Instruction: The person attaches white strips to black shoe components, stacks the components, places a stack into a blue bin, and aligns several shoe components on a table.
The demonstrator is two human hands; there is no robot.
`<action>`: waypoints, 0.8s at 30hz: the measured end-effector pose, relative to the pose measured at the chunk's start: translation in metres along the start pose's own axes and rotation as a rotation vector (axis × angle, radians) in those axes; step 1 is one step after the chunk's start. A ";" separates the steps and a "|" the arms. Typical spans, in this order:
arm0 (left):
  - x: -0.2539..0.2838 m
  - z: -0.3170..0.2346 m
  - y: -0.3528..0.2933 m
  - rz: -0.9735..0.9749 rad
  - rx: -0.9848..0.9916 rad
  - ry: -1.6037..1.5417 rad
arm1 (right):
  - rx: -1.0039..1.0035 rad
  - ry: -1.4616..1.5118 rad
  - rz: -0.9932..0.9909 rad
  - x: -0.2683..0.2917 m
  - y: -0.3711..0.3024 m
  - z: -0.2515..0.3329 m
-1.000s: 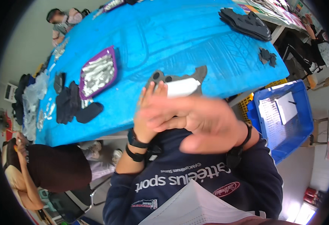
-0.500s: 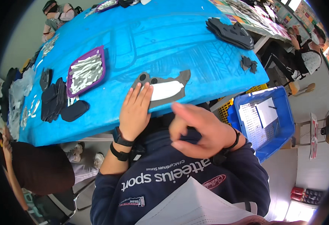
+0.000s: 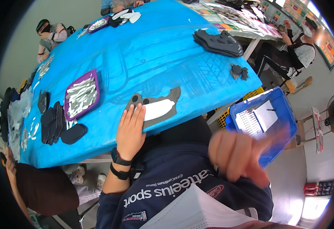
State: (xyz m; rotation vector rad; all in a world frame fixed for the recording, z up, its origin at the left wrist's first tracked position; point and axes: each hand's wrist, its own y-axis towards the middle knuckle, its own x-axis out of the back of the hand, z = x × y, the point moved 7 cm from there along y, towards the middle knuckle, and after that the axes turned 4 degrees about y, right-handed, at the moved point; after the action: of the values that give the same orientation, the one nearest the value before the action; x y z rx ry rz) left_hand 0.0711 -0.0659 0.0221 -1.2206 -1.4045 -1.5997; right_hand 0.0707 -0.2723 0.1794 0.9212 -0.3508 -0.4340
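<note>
My left hand (image 3: 131, 131) lies flat near the table's front edge, fingers stretched out. Its fingertips rest on the left part of a flat, dark grey cut piece (image 3: 173, 97) with an irregular outline and two round black spots. On that piece lies a long white curved strip (image 3: 157, 110), its left end beside my fingers. My right hand (image 3: 237, 154) is raised off the table to the right, in front of my body and partly over a blue crate. Motion smears its fingers, and I make out nothing held in it.
Left on the blue-covered table (image 3: 151, 68) stand a purple basket (image 3: 98, 91) of grey and white strips and a stack of black pieces (image 3: 52, 124). Dark pieces (image 3: 218, 42) lie far right. A blue crate (image 3: 289, 128) stands beside the table. Other people sit around.
My right hand has swung right and down, away from the grey piece. My left hand stays on the piece. The whole view has shifted slightly, with the table lower and further left.
</note>
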 end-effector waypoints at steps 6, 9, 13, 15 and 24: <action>0.076 0.001 -0.002 -0.404 -0.091 -0.299 | -0.154 -0.681 0.301 -0.012 0.016 -0.012; 0.095 -0.039 0.031 -0.334 -0.012 -0.488 | -0.173 -0.687 0.412 -0.027 0.018 -0.015; 0.063 -0.085 0.050 0.238 -0.283 -0.264 | -0.165 -0.640 0.433 -0.016 0.007 -0.011; 0.085 -0.048 0.043 -0.182 -0.132 -0.545 | -0.133 -0.623 0.355 0.000 -0.004 -0.004; 0.051 0.008 -0.015 -0.458 0.127 -0.750 | 0.065 -0.179 -0.716 0.088 -0.076 -0.008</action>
State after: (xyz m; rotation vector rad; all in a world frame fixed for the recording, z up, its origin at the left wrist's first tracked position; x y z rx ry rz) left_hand 0.0424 -0.0504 0.0645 -1.5856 -2.3553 -1.3365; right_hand 0.1342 -0.3513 0.1216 1.0612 -0.1873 -1.1722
